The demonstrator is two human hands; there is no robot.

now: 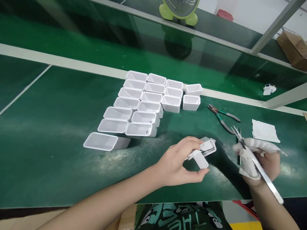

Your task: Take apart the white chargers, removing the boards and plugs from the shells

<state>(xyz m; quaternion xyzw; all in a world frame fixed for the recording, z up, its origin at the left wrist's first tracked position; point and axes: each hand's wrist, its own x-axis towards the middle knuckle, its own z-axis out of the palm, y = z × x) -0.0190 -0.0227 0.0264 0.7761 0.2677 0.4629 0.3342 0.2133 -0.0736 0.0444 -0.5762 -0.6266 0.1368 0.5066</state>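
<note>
My left hand [178, 161] grips a small white plastic case [208, 146] between thumb and fingers. A white flap or cover piece [200, 159] sticks out from it toward me, and a dark wire shows inside. My right hand [260, 161], its fingertips wrapped in white covers, is closed around metal tweezers [260, 171]. Their tips point up and away from me, apart from the case. Just behind the tweezers lie diagonal pliers [222, 117] with green and grey handles. Part of a thin dark tool [239, 159] is hidden behind my right fingers.
Several open white plastic boxes [117, 113] stand in rows left of centre, one tilted box [100, 141] nearest me. A white paper piece [265, 131] lies at right. Beyond the rail are a small white part [269, 89], a green fan [179, 9] and a cardboard box [294, 49].
</note>
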